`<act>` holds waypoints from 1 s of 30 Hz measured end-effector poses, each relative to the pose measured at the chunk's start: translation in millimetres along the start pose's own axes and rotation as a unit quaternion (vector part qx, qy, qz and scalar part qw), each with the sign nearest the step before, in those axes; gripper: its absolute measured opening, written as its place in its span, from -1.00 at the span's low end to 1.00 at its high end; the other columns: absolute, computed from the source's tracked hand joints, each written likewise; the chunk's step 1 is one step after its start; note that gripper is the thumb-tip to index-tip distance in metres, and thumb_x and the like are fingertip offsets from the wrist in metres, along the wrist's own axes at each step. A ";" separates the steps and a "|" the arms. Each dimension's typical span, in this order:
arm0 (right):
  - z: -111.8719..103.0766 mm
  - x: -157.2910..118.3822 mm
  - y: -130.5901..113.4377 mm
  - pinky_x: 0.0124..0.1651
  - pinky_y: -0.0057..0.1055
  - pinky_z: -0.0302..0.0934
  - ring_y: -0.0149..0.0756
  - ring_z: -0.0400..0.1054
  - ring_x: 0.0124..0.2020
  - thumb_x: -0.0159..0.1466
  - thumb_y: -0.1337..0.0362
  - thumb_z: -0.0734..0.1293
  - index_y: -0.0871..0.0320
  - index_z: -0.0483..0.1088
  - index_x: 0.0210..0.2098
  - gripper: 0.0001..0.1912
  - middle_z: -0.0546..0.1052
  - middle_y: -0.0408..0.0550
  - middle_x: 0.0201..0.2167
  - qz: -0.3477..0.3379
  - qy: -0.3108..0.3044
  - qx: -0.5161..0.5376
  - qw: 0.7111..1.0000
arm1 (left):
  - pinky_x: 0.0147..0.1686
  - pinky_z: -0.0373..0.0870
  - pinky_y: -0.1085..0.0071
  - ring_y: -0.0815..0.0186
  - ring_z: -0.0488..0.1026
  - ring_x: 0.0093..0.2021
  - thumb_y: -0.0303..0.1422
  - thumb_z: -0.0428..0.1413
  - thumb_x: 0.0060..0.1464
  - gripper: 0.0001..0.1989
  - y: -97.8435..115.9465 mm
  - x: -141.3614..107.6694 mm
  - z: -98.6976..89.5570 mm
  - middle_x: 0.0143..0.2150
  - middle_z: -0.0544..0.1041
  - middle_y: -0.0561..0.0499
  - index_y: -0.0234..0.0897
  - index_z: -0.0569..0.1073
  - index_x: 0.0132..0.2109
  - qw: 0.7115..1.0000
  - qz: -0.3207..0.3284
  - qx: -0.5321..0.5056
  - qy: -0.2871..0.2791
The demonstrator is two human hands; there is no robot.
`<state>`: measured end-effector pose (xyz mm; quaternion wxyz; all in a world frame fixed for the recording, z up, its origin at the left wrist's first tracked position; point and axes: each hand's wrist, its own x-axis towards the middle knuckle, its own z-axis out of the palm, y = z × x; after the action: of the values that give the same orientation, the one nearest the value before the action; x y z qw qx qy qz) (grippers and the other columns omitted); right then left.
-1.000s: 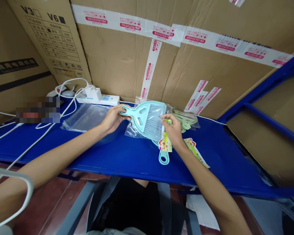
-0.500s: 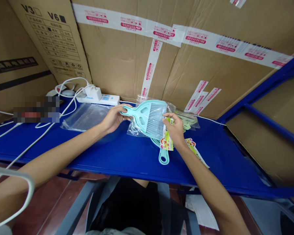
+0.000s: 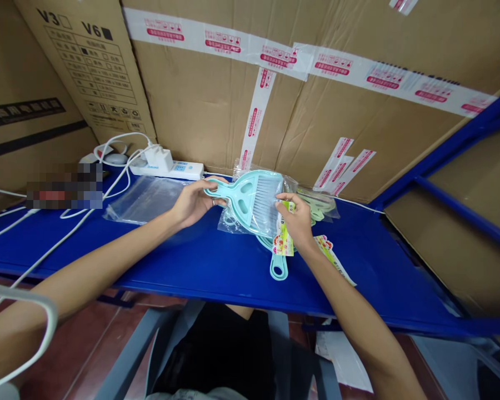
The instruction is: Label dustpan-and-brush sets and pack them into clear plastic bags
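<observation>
My left hand (image 3: 195, 203) is closed round the handle end of a light-blue hand brush (image 3: 245, 206), which lies nested in a matching dustpan (image 3: 250, 176). At the bristle end, my right hand (image 3: 299, 221) pinches a yellow printed label card (image 3: 284, 239) against the set. Clear plastic lies around and behind the set. Below it, the handle of another light-blue dustpan (image 3: 279, 269) sticks out toward me; the rest of that piece is mostly hidden. A second label card (image 3: 334, 260) rests on the table right of my right wrist.
Pale green pieces in clear bags (image 3: 316, 205) lie behind my right hand. Flat clear bags (image 3: 148, 197) are at the left. A white power strip (image 3: 187, 169) with cables stands at the back of the blue table (image 3: 170, 266), before large cardboard boxes (image 3: 208, 100).
Almost nothing differs. The brush and dustpan have shifted very slightly, and both hands keep their grips.
</observation>
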<state>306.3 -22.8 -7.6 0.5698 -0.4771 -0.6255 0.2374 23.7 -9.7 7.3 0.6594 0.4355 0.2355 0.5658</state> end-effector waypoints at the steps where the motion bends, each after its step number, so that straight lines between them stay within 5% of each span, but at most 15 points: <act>1: 0.2 -0.2 -0.3 0.24 -0.09 0.24 -0.07 0.50 0.02 0.22 0.20 0.42 0.08 0.57 -0.19 -0.82 0.66 -0.04 -0.13 0.001 0.000 0.002 1.000 | -0.31 0.60 0.36 0.23 0.58 -0.33 -0.30 0.25 0.08 -0.73 0.6 -0.6 1.0 -0.31 0.65 -0.10 -0.40 0.69 -0.14 1.000 0.003 -0.009 -0.010; 9: 1.3 -0.6 0.6 0.23 -0.09 0.25 -0.06 0.51 0.01 0.21 0.18 0.42 0.10 0.57 -0.20 -0.80 0.65 -0.02 -0.14 0.004 0.002 0.001 1.000 | -0.24 0.61 0.32 0.17 0.61 -0.23 -0.14 0.22 0.24 -0.62 4.2 -2.8 7.4 -0.10 0.70 -0.23 -0.42 0.70 -0.11 0.998 0.001 -0.018 -0.068; 30: 5.1 -2.8 1.2 0.20 -0.06 0.29 -0.04 0.50 -0.04 0.18 0.17 0.41 0.09 0.57 -0.23 -0.80 0.67 -0.01 -0.18 0.001 -0.015 -0.021 1.000 | -0.30 0.58 0.33 0.22 0.53 -0.29 -0.21 0.27 0.15 -0.73 3.8 -4.9 3.9 -0.24 0.58 -0.10 -0.35 0.67 -0.16 0.994 -0.026 0.044 -0.101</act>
<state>301.7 -23.4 -11.2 0.5501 -0.4855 -0.6386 0.2320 23.6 -15.6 11.6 0.6741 0.5129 0.2037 0.4909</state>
